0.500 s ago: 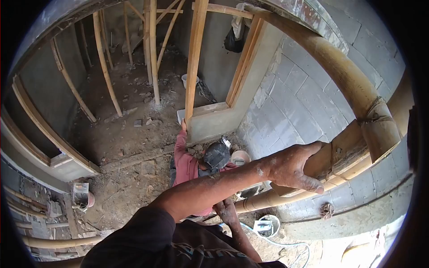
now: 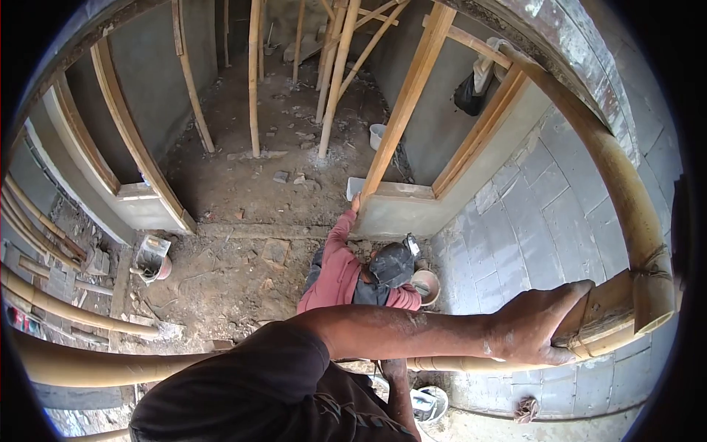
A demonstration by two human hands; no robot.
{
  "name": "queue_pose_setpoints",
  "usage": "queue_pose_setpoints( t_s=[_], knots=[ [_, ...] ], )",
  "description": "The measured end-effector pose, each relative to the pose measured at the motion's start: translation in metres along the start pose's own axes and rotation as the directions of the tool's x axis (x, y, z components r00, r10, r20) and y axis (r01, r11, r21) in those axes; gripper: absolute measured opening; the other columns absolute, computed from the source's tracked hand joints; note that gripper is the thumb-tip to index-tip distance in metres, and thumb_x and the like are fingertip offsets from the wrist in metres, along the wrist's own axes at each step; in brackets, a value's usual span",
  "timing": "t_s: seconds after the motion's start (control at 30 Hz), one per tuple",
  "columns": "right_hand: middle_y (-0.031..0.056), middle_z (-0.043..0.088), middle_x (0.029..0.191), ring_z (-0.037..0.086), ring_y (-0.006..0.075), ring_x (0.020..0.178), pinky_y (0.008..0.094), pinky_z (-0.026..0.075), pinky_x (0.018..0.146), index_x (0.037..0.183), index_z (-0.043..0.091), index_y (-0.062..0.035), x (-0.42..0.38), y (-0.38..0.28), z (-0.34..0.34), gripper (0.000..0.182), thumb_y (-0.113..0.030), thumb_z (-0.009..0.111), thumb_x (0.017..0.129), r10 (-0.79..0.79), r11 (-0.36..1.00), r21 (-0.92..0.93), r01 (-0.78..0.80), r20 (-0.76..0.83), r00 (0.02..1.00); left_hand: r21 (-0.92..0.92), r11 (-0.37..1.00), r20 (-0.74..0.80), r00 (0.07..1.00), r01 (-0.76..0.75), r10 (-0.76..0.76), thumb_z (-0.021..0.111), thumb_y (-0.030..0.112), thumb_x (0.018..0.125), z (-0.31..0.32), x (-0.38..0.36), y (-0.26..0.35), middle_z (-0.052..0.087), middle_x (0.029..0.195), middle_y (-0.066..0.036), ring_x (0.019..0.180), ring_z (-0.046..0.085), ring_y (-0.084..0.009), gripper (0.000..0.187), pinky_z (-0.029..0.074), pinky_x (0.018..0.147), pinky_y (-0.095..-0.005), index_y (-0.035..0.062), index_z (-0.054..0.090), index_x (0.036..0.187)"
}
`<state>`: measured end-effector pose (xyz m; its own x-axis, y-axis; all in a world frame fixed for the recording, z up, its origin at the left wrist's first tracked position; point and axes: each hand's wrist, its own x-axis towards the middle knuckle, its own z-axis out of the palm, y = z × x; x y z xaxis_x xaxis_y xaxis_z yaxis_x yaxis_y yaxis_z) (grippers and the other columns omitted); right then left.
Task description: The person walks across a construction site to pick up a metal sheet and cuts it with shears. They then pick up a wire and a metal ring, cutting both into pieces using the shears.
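My left hand [image 2: 534, 328] reaches across to the right and is closed over the near end of a wooden board [image 2: 607, 306]. The board is lashed against a horizontal bamboo pole [image 2: 460, 364], close to where a thick curved bamboo pole [image 2: 618, 169] ends. My right hand [image 2: 395, 367] is low, just beneath my left forearm. Its fingers are mostly hidden behind that arm, so their hold cannot be made out. A white bucket [image 2: 444, 404] with tools or mortar in it stands on the floor below, near my right arm.
Below, a co-worker [image 2: 339, 272] in a pink top and dark cap has one hand on a wooden frame post [image 2: 405, 110]. Beside them is a bucket [image 2: 426, 287]. Several bamboo props [image 2: 254, 81] stand on the dirt floor. Grey block wall [image 2: 530, 221] rises at the right.
My view has swung left, so the room appears farther right. My left hand stays on the board and now covers its near end. My right hand is more hidden by my left arm.
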<state>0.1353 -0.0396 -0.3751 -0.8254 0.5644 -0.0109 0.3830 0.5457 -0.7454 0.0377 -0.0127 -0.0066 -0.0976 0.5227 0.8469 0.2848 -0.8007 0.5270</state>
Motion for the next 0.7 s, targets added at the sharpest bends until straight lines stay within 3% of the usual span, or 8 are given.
queue_pose_setpoints(
  t_s=[0.13, 0.27, 0.4, 0.43, 0.47, 0.53, 0.57, 0.7],
  knots=[
    [0.0169, 0.046, 0.142, 0.037, 0.0347, 0.134, 0.0423, 0.028, 0.112, 0.134, 0.051, -0.0094, -0.005, 0.007, 0.0, 0.044, -0.026, 0.051, 0.093, 0.06, 0.993, -0.103, -0.053, 0.062, 0.996, 0.067, 0.998, -0.028, 1.0, -0.008, 0.01, 0.079, 0.02, 0.069, 0.006, -0.003, 0.003, 0.053, 0.11, -0.034, 0.074, 0.065, -0.0415, 0.09, 0.056, 0.065, -0.0417, -0.0101, 0.025, 0.134],
    [0.0187, 0.045, 0.142, 0.037, 0.0319, 0.134, 0.0419, 0.026, 0.113, 0.138, 0.046, -0.0051, -0.005, 0.059, 0.033, 0.047, -0.027, 0.05, 0.096, -0.027, 0.999, -0.016, 0.028, 0.044, 0.999, 0.014, 0.995, 0.066, 0.992, 0.103, -0.104, 0.08, 0.019, 0.07, -0.005, -0.003, 0.013, 0.051, 0.116, -0.032, 0.088, 0.063, -0.0457, 0.09, 0.054, 0.077, -0.0464, -0.0065, 0.024, 0.136],
    [0.0195, 0.048, 0.139, 0.039, 0.0339, 0.132, 0.0419, 0.026, 0.113, 0.137, 0.046, -0.0013, 0.008, 0.089, 0.043, 0.048, -0.029, 0.049, 0.098, -0.079, 0.995, -0.045, 0.084, 0.107, 0.991, -0.096, 0.995, 0.09, 0.996, -0.013, 0.022, 0.081, 0.016, 0.069, -0.025, -0.02, 0.01, 0.038, 0.135, -0.032, 0.121, 0.048, -0.0436, 0.104, 0.041, 0.103, -0.0441, -0.0062, 0.013, 0.145],
    [0.0198, 0.061, 0.117, 0.058, 0.035, 0.109, 0.0447, 0.046, 0.096, 0.121, 0.055, -0.0002, 0.01, 0.064, 0.043, 0.035, -0.026, 0.049, 0.099, -0.299, 0.935, -0.24, 0.261, -0.138, 0.944, -0.081, 0.997, 0.114, 0.993, 0.018, -0.009, 0.081, 0.019, 0.07, -0.037, -0.031, 0.006, 0.038, 0.137, -0.03, 0.125, 0.044, -0.0415, 0.104, 0.037, 0.107, -0.0437, -0.0054, 0.015, 0.145],
    [0.0174, 0.062, 0.111, 0.06, 0.0309, 0.099, 0.0416, 0.048, 0.085, 0.114, 0.057, -0.0026, 0.015, 0.018, 0.026, 0.028, -0.025, 0.051, 0.098, -0.07, 0.984, 0.154, 0.086, -0.104, 0.992, -0.066, 0.997, 0.144, 0.989, 0.049, -0.04, 0.081, 0.021, 0.07, -0.054, -0.046, 0.001, 0.037, 0.139, -0.028, 0.13, 0.04, -0.0393, 0.103, 0.033, 0.111, -0.0432, -0.0047, 0.016, 0.146],
    [0.0125, 0.065, 0.099, 0.064, 0.0227, 0.08, 0.0356, 0.053, 0.063, 0.099, 0.059, -0.0072, 0.024, -0.07, -0.009, 0.017, -0.024, 0.057, 0.095, 0.283, 0.559, 0.758, -0.337, 0.208, 0.936, 0.09, 0.978, 0.151, 0.968, 0.19, -0.202, 0.075, 0.031, 0.079, -0.089, -0.088, -0.014, 0.039, 0.14, -0.024, 0.13, 0.042, -0.0352, 0.086, 0.034, 0.11, -0.0416, -0.0034, 0.028, 0.143],
    [0.0096, 0.063, 0.09, 0.062, 0.0164, 0.069, 0.0283, 0.05, 0.05, 0.094, 0.057, -0.0084, 0.027, -0.085, -0.007, 0.018, -0.026, 0.057, 0.097, 0.355, 0.515, 0.793, -0.327, 0.15, 0.923, 0.155, 0.958, 0.116, 0.958, 0.242, -0.261, 0.072, 0.028, 0.082, -0.103, -0.12, -0.032, 0.046, 0.134, -0.023, 0.126, 0.047, -0.0332, 0.072, 0.037, 0.108, -0.041, -0.0022, 0.037, 0.138],
    [0.0076, 0.063, 0.085, 0.063, 0.0227, 0.073, 0.046, 0.056, 0.067, 0.094, 0.057, -0.0079, 0.038, -0.072, -0.001, 0.018, -0.024, 0.05, 0.1, 0.45, 0.154, 0.918, -0.366, 0.264, 0.853, 0.39, 0.759, 0.113, 0.791, 0.521, -0.601, 0.064, 0.01, 0.084, -0.151, -0.273, -0.054, 0.054, 0.125, -0.021, 0.118, 0.052, -0.032, 0.054, 0.04, 0.102, -0.0399, 0.0008, 0.046, 0.133]
  ],
)
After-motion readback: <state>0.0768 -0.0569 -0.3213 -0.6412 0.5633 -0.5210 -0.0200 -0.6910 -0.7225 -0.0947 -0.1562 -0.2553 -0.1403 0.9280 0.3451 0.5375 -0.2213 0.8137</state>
